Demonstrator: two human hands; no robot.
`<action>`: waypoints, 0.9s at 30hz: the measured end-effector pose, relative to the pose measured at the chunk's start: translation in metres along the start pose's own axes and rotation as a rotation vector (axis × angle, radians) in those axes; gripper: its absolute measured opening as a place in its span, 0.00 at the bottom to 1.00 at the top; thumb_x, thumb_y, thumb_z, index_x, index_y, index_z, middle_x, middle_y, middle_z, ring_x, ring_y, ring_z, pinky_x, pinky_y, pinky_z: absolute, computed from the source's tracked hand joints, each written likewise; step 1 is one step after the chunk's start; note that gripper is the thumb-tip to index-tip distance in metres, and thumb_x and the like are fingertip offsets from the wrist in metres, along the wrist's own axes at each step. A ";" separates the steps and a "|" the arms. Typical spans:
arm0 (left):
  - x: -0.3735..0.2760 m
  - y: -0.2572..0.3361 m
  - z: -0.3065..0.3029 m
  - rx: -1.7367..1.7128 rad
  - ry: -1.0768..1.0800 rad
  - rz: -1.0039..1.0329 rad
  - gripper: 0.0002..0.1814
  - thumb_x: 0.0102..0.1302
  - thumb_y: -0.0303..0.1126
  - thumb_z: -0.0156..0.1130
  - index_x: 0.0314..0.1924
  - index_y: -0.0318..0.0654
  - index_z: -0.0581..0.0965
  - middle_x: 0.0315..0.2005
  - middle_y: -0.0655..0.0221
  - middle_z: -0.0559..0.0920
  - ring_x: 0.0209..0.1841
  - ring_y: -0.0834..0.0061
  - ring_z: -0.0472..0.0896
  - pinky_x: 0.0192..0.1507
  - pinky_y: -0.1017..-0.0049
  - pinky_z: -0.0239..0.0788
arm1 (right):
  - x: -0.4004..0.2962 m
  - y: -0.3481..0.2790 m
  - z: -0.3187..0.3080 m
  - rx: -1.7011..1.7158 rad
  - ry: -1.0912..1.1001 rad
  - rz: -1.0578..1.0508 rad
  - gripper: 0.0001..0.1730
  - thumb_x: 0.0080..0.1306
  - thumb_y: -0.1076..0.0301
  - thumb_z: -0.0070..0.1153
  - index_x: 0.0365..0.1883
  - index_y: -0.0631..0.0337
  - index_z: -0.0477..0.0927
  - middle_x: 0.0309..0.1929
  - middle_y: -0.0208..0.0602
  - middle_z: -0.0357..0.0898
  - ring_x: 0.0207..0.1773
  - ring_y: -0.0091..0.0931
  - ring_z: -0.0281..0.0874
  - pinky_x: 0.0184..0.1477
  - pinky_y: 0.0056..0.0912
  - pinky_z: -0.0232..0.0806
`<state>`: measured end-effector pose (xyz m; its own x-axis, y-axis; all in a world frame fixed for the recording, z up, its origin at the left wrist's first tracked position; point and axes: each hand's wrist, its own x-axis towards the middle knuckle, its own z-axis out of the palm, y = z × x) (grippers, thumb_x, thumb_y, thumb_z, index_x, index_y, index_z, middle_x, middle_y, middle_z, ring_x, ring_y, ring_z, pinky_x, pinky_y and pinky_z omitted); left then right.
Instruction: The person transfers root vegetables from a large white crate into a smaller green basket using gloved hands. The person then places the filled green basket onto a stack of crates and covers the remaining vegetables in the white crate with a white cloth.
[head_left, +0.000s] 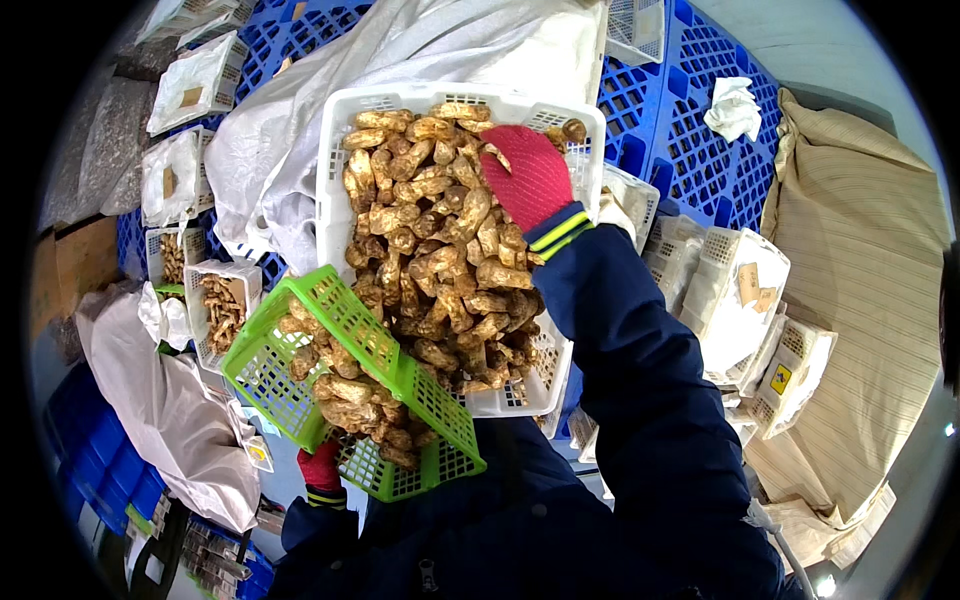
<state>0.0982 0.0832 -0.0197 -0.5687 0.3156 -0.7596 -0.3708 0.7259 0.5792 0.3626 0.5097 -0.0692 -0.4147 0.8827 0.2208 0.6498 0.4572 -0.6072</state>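
Note:
A white plastic crate (330, 195) holds a deep heap of brown, thick-stemmed mushrooms (431, 247) that look like matsutake. In a red knit glove, my right hand (529, 176) reaches over the crate's right side, its curled fingers among the mushrooms. What lies under its palm is hidden. My left hand (321, 465), gloved in red too, grips the underside of a green plastic basket (274, 397) at the lower left. This basket is tilted and overlaps the crate's near left corner. More mushrooms (360, 397) lie inside it.
White cloth (420, 45) is draped beyond the crate. Blue plastic pallets (697, 150) cover the floor. Covered white crates (739, 300) stand at the right, beside a striped beige cover (855, 300). Smaller mushroom crates (221, 311) are at the left.

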 end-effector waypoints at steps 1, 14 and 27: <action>0.001 -0.001 -0.002 0.024 0.002 -0.016 0.20 0.48 0.21 0.56 0.46 0.32 0.75 0.34 0.66 0.80 0.33 0.72 0.79 0.34 0.76 0.70 | 0.011 -0.007 0.006 -0.037 0.009 -0.035 0.15 0.55 0.69 0.53 0.43 0.56 0.76 0.44 0.42 0.76 0.48 0.40 0.71 0.49 0.39 0.65; 0.000 -0.003 0.002 -0.027 -0.007 -0.004 0.20 0.48 0.20 0.55 0.46 0.31 0.75 0.34 0.65 0.80 0.34 0.72 0.79 0.36 0.76 0.70 | 0.013 0.031 -0.004 -0.584 -0.155 -0.046 0.12 0.53 0.67 0.48 0.36 0.51 0.78 0.31 0.38 0.75 0.37 0.39 0.73 0.32 0.45 0.66; 0.000 -0.002 0.003 -0.049 -0.017 0.009 0.19 0.48 0.20 0.55 0.44 0.32 0.76 0.33 0.66 0.81 0.32 0.73 0.79 0.35 0.76 0.69 | 0.037 -0.011 0.049 -0.441 -0.389 -0.324 0.26 0.51 0.76 0.47 0.50 0.46 0.73 0.57 0.34 0.68 0.58 0.39 0.66 0.51 0.43 0.64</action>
<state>0.1010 0.0832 -0.0219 -0.5596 0.3331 -0.7589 -0.4010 0.6925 0.5996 0.3092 0.5316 -0.0917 -0.7783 0.6279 -0.0023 0.6191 0.7668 -0.1696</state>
